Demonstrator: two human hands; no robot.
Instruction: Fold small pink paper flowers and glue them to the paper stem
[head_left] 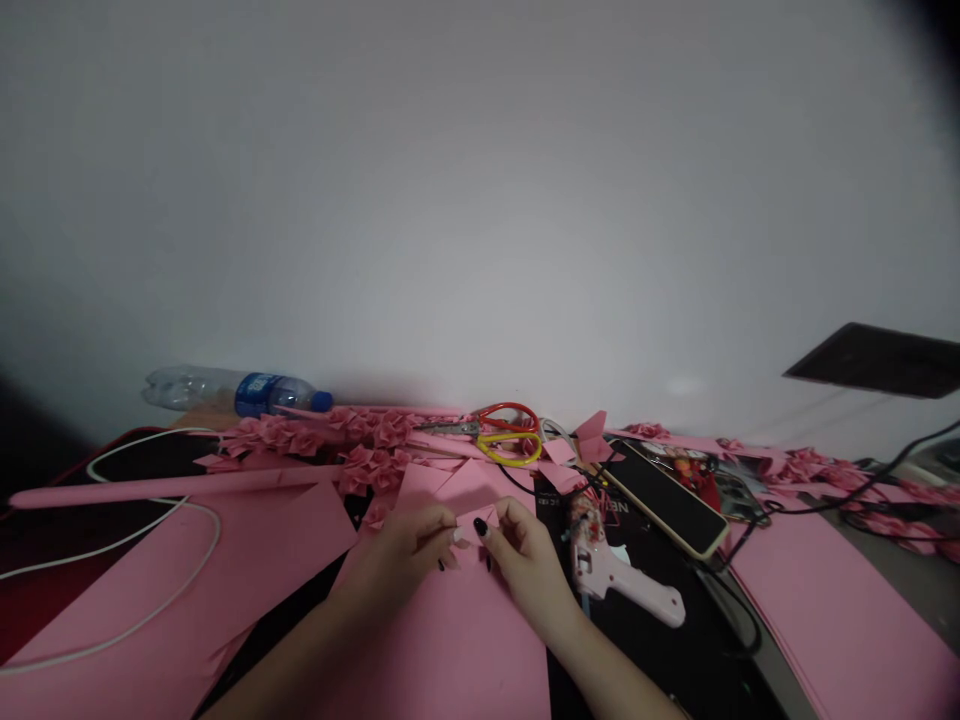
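Between my two hands is a small folded piece of pink paper (471,520), held just above a large pink sheet (465,640). My left hand (420,545) pinches its left side between thumb and fingers. On the right side, my right hand (521,550) grips it, with the dark-nailed thumb resting on top. The undersides of the fingers are hidden. Beyond the hands lie pink paper flowers (375,468) and scissors (510,435) with one red and one yellow handle loop.
A pink glue gun (622,580) and a phone (667,500) lie to the right. More pink sheets (847,610) are stacked farther right. Along the wall rests a plastic bottle (240,390). A white cable (214,540) loops over paper at left, near a rolled pink paper tube (180,485).
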